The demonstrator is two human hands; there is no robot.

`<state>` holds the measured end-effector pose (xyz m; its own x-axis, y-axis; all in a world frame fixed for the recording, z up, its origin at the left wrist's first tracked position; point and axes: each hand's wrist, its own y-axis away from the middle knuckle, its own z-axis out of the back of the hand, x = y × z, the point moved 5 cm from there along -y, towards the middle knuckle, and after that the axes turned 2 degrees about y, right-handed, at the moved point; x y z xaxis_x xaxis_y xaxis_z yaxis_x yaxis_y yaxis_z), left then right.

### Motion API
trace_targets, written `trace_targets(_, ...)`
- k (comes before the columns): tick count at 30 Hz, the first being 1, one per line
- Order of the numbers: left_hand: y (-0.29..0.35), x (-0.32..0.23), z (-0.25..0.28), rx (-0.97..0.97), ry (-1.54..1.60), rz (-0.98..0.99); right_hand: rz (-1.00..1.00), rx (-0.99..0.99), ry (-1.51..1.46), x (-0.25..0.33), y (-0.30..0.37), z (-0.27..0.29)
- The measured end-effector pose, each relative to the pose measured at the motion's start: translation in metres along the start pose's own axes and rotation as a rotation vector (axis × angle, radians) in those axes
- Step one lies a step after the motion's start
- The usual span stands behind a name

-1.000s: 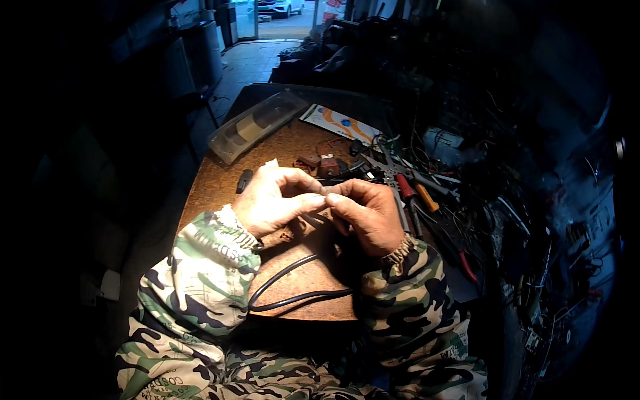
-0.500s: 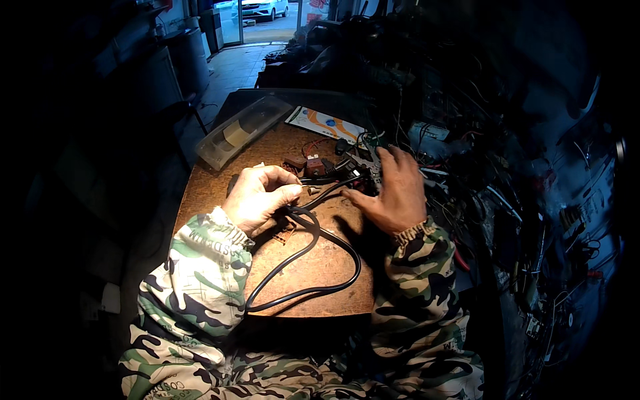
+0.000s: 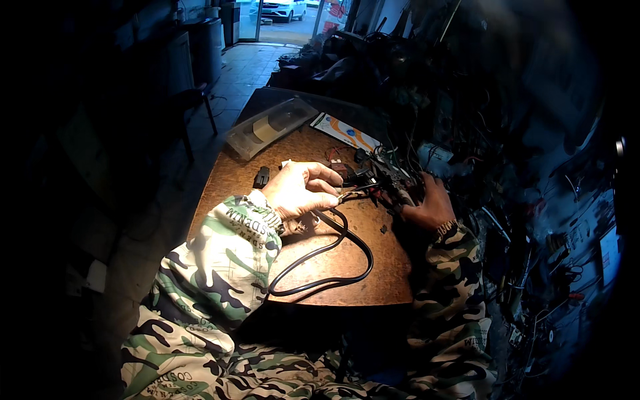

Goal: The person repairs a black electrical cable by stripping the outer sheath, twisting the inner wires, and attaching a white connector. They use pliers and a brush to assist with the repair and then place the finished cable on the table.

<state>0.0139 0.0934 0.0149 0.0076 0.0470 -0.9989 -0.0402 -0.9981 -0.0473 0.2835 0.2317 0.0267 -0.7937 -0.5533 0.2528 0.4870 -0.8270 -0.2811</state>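
Observation:
My left hand (image 3: pixel 303 190) is closed, thumb and fingers pinching a black cable (image 3: pixel 370 263) near its end. Thin wires reach from that grip toward the clutter on the right. The cable's loop lies across the wooden tabletop (image 3: pixel 327 273) and hangs close to the near edge. My right hand (image 3: pixel 430 205) is at the table's right side, its fingers curled at a dark heap of wires and parts (image 3: pixel 393 175). Shadow hides what those fingers hold, if anything. A small black connector (image 3: pixel 261 177) sits left of my left hand, and a reddish-brown connector (image 3: pixel 339 165) lies beyond it.
A clear plastic tray (image 3: pixel 243 148) holding a yellowish piece lies at the far left of the table. Beside it is a white and orange printed card (image 3: pixel 347 133). Tangled wires (image 3: pixel 497 227) fill the dark right side. A stool (image 3: pixel 190 100) stands left on the tiled floor.
My right hand has moved right and nearer, its spread fingers now curled. The view has shifted, and my left hand still pinches the cable. The black connector at left has come into sight.

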Motion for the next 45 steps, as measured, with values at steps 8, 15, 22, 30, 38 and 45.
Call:
trace_targets(8, 0.005, -0.010, -0.009, -0.113, -0.148, -0.077, 0.390, -0.171, -0.025, 0.069, 0.059, 0.080)
trace_targets(15, 0.004, -0.006, -0.012, -0.121, -0.088, -0.043, 0.441, -0.216, 0.207, 0.103, 0.088, 0.077)
trace_targets(22, 0.008, -0.007, -0.012, -0.144, -0.079, -0.077, 0.454, -0.270, 0.215, 0.118, 0.084, 0.060)
trace_targets(30, 0.005, -0.013, -0.021, -0.190, -0.162, -0.156, 0.471, -0.283, 0.220, 0.120, 0.085, 0.058)
trace_targets(38, -0.001, -0.004, -0.020, -0.117, -0.129, -0.117, 0.466, -0.259, 0.201, 0.115, 0.088, 0.056)
trace_targets(45, -0.003, -0.003, -0.022, -0.069, 0.022, -0.114, 0.456, -0.313, 0.194, 0.120, 0.097, 0.057)
